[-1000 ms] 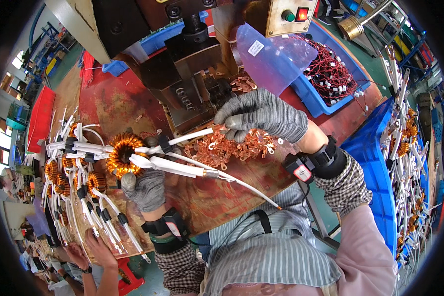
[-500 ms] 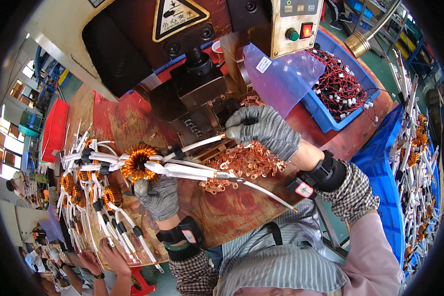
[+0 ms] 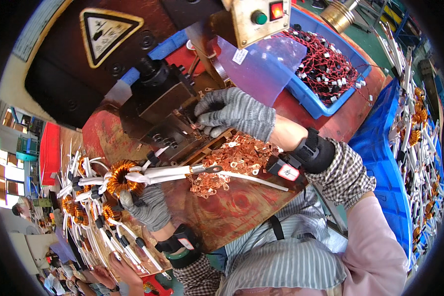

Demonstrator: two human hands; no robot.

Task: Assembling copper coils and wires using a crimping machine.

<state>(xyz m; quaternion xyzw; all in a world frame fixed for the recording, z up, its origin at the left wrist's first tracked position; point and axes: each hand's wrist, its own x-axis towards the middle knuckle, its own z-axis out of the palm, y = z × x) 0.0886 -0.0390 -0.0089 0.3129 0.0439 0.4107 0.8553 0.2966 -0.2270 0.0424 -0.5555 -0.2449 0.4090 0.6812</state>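
My left hand (image 3: 150, 206), in a grey knitted glove, is closed round the underside of a ring coil (image 3: 124, 178) wound with copper wire. White-sleeved leads (image 3: 165, 172) run out from the coil to the right; one ends in a ring terminal (image 3: 213, 169). A shorter lead (image 3: 157, 155) points up toward the press. At the black press die (image 3: 170, 135) is my gloved right hand (image 3: 237, 114), its fingers curled and pinched together. What lies between those fingertips is hidden. Just below that hand is a heap of copper ring terminals (image 3: 241, 160).
More coils (image 3: 111, 212) with white leads lie on the table at left, near another person's hands (image 3: 126, 269). A blue bin (image 3: 325, 106) of red and black wires stands beyond my right hand. A blue crate (image 3: 380, 148) with coils is at right. The press carries a control box (image 3: 259, 27).
My right hand has let go of the short white lead's end and moved to the press die. The coil stays in my left hand. The whole view has shifted and tilted.
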